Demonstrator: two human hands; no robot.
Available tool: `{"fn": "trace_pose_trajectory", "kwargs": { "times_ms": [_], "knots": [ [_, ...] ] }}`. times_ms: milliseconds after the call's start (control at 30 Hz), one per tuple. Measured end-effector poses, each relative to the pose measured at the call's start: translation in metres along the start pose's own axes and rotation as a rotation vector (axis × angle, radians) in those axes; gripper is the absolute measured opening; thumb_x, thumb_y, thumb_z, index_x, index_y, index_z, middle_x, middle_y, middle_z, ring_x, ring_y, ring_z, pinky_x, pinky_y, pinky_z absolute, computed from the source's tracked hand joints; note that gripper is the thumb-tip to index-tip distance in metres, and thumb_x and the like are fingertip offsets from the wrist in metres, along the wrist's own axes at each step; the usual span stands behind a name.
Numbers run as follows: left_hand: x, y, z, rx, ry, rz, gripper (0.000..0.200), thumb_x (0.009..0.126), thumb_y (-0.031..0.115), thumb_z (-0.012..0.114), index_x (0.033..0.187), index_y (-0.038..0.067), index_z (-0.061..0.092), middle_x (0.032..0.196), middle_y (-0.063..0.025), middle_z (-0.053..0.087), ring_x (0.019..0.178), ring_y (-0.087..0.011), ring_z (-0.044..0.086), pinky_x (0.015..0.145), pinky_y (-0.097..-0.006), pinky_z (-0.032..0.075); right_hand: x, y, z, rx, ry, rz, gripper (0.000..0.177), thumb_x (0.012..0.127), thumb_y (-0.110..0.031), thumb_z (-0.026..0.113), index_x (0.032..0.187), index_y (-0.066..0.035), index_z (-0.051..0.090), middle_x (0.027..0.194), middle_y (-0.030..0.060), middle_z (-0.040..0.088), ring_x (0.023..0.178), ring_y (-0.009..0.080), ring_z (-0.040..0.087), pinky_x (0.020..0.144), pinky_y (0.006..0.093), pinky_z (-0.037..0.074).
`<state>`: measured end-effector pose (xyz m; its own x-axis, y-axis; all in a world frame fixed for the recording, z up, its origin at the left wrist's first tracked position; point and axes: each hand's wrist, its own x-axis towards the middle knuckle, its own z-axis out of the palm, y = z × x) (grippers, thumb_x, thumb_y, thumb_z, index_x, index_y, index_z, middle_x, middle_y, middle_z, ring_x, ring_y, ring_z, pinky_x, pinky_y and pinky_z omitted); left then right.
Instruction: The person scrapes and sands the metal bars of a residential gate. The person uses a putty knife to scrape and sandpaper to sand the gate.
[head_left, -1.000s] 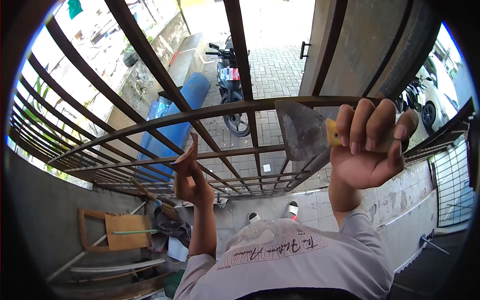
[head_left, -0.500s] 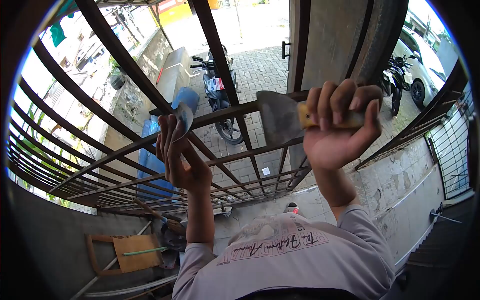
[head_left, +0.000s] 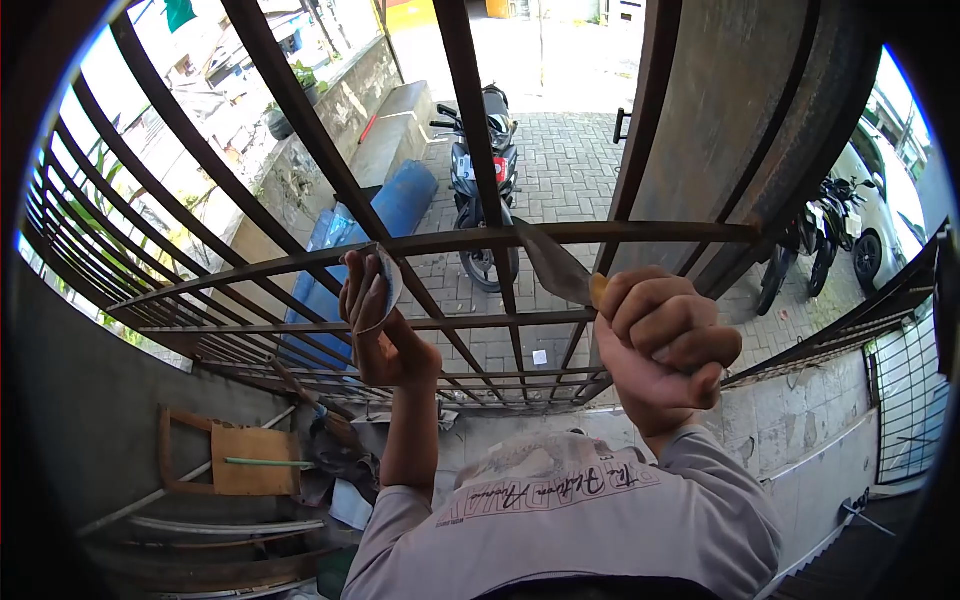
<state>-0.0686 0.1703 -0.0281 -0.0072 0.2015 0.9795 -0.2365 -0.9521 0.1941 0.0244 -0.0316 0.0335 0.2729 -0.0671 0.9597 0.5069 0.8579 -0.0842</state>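
My right hand (head_left: 665,335) is wrapped around the yellow handle of a putty knife (head_left: 553,264). Its broad grey blade points left and tilts upward, with the tip overlapping the upper crossbar of a dark metal grille (head_left: 590,232). In my left hand (head_left: 375,325), raised with the fingers together, is a thin curved piece of sandpaper (head_left: 392,285), grey on one face. The sandpaper's top edge comes right up to that same crossbar.
Beyond the bars, a motorbike (head_left: 480,190) stands on paving beside blue rolled sheeting (head_left: 400,200). More motorbikes (head_left: 815,235) and a white car (head_left: 890,190) are at right. A wooden frame (head_left: 190,450) and a broom lie low at left.
My right hand has moved down, turning the putty knife so its blade shows narrower. My left hand has shifted slightly right and down with the sandpaper. The whole view has swung left.
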Motion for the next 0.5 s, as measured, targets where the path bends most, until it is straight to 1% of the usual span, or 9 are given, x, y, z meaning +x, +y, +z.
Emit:
{"fn": "trace_pose_trajectory", "kwargs": {
  "times_ms": [100, 133, 200, 233, 300, 367, 400, 467, 500],
  "knots": [
    [0.004, 0.003, 0.008, -0.037, 0.028, -0.06, 0.026, 0.105, 0.007, 0.045, 0.119, -0.01, 0.06, 0.129, -0.0265, 0.063, 0.127, -0.0401, 0.059, 0.109, -0.0503, 0.044, -0.002, -0.001, 0.008, -0.114, 0.035, -0.093, 0.065, 0.103, -0.05, 0.049, 0.057, -0.008, 0.03, 0.055, 0.0054, 0.042, 0.041, 0.0183, 0.041, 0.04, 0.0351, 0.036],
    [0.005, 0.005, 0.009, -0.049, 0.024, -0.095, 0.026, 0.105, 0.007, 0.045, 0.119, -0.01, 0.059, 0.128, -0.0268, 0.063, 0.126, -0.0402, 0.059, 0.109, -0.0505, 0.044, -0.002, -0.001, 0.006, -0.111, 0.035, -0.08, 0.065, 0.103, -0.05, 0.049, 0.057, -0.008, 0.03, 0.055, 0.0054, 0.042, 0.041, 0.0183, 0.041, 0.04, 0.0351, 0.036],
    [0.0, 0.005, 0.007, -0.047, 0.017, -0.109, 0.026, 0.106, 0.008, 0.045, 0.119, -0.01, 0.059, 0.127, -0.0278, 0.063, 0.126, -0.0411, 0.058, 0.109, -0.0505, 0.044, 0.002, 0.004, -0.002, -0.112, -0.03, -0.122, 0.046, 0.104, -0.05, 0.045, 0.079, -0.013, 0.036, 0.054, 0.0023, 0.036, 0.039, 0.0128, 0.032, 0.036, 0.0304, 0.031],
    [-0.006, 0.001, 0.005, -0.059, 0.026, -0.085, 0.025, 0.106, 0.008, 0.046, 0.118, -0.01, 0.059, 0.127, -0.0276, 0.063, 0.126, -0.0415, 0.058, 0.109, -0.0505, 0.044, 0.001, 0.001, -0.016, -0.092, -0.062, -0.081, 0.045, 0.104, -0.05, 0.044, 0.08, -0.012, 0.036, 0.054, 0.0026, 0.036, 0.039, 0.0127, 0.032, 0.036, 0.031, 0.03],
    [-0.006, -0.003, 0.009, -0.076, 0.044, -0.051, 0.024, 0.105, 0.007, 0.047, 0.118, -0.01, 0.058, 0.126, -0.0275, 0.064, 0.126, -0.0418, 0.058, 0.11, -0.0505, 0.044, -0.003, 0.008, -0.012, -0.06, -0.027, -0.126, 0.045, 0.104, -0.049, 0.044, 0.08, -0.012, 0.036, 0.053, 0.003, 0.036, 0.039, 0.0127, 0.032, 0.035, 0.0312, 0.03],
    [-0.008, 0.002, 0.013, -0.105, 0.1, -0.129, 0.023, 0.105, 0.007, 0.048, 0.118, -0.01, 0.057, 0.127, -0.0268, 0.063, 0.127, -0.0428, 0.058, 0.11, -0.0518, 0.043, -0.006, 0.021, 0.007, -0.044, 0.054, -0.185, 0.046, 0.104, -0.049, 0.044, 0.079, -0.012, 0.036, 0.053, 0.0037, 0.036, 0.039, 0.0131, 0.031, 0.035, 0.0314, 0.03],
    [-0.011, 0.005, 0.009, -0.105, 0.091, -0.139, 0.023, 0.105, 0.007, 0.048, 0.118, -0.01, 0.057, 0.127, -0.0268, 0.063, 0.127, -0.0428, 0.058, 0.11, -0.0518, 0.043, -0.008, 0.018, 0.012, -0.008, 0.065, -0.039, 0.066, 0.103, -0.053, 0.046, 0.059, -0.007, 0.03, 0.054, 0.0065, 0.041, 0.041, 0.0199, 0.042, 0.041, 0.0358, 0.037],
    [-0.009, 0.0, 0.007, -0.109, 0.008, -0.002, 0.022, 0.105, 0.007, 0.049, 0.118, -0.009, 0.056, 0.128, -0.0273, 0.062, 0.127, -0.0436, 0.057, 0.111, -0.0533, 0.042, -0.01, 0.02, 0.019, 0.02, 0.092, -0.104, 0.067, 0.104, -0.053, 0.045, 0.058, -0.007, 0.031, 0.053, 0.007, 0.041, 0.04, 0.0202, 0.042, 0.041, 0.0365, 0.037],
    [-0.013, -0.007, 0.004, -0.18, 0.049, 0.044, 0.02, 0.104, 0.008, 0.049, 0.116, -0.007, 0.055, 0.129, -0.0277, 0.061, 0.128, -0.0445, 0.056, 0.112, -0.0542, 0.041, -0.01, 0.018, 0.014, 0.026, 0.086, -0.116, 0.067, 0.104, -0.053, 0.045, 0.058, -0.007, 0.031, 0.053, 0.007, 0.041, 0.04, 0.0202, 0.042, 0.041, 0.0365, 0.037]
  ]
}}
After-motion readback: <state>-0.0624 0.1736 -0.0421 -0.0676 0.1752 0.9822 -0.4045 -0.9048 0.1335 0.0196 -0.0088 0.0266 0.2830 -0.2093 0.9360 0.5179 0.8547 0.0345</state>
